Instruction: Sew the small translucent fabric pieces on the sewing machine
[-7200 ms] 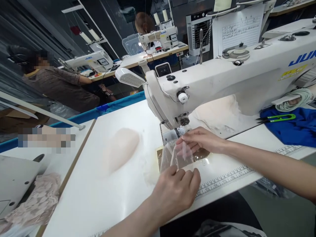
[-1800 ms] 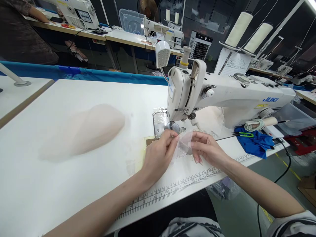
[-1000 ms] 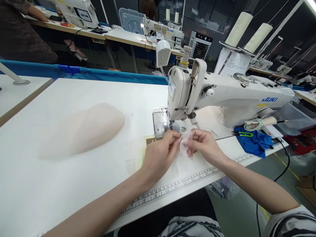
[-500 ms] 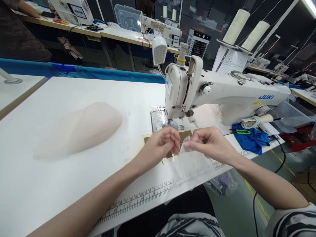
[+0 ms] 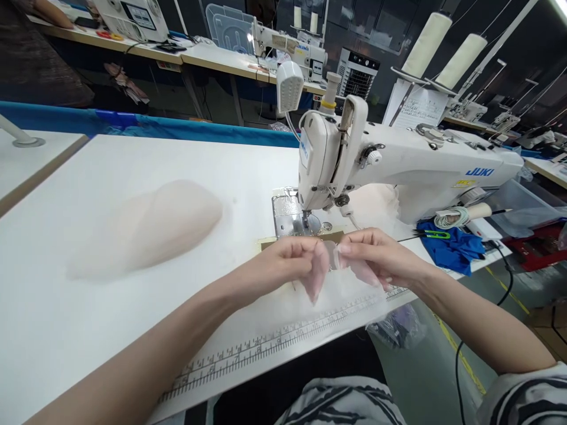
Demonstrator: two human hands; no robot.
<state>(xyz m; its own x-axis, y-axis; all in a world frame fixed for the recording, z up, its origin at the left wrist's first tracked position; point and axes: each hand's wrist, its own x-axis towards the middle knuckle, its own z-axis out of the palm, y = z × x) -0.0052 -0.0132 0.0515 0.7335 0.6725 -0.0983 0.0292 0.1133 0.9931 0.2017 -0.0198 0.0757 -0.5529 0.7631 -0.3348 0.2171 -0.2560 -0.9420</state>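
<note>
Both my hands pinch a thin, see-through whitish fabric in front of the sewing machine (image 5: 328,159). My left hand (image 5: 301,262) grips one part, its lower fingers showing through the sheer cloth. My right hand (image 5: 376,257) pinches the other side a short gap away, and some fingers lie behind the cloth. Between the hands a small piece of the sheer fabric (image 5: 332,255) is stretched, just below the metal needle plate (image 5: 287,213). The cloth also hangs over the table edge area with the printed ruler (image 5: 266,349). Another sheer beige fabric piece (image 5: 177,224) lies flat at the left.
More pale fabric (image 5: 374,203) lies under the machine arm. At the right are a blue cloth (image 5: 447,248) with green thread snips (image 5: 436,235) and a thread cone (image 5: 479,211). A person's arm (image 5: 51,13) shows at the far left.
My left hand has moved slightly down and now holds the sheer fabric, its fingers under it. My right hand's lower fingers have spread behind the cloth. The view has shifted slightly.
</note>
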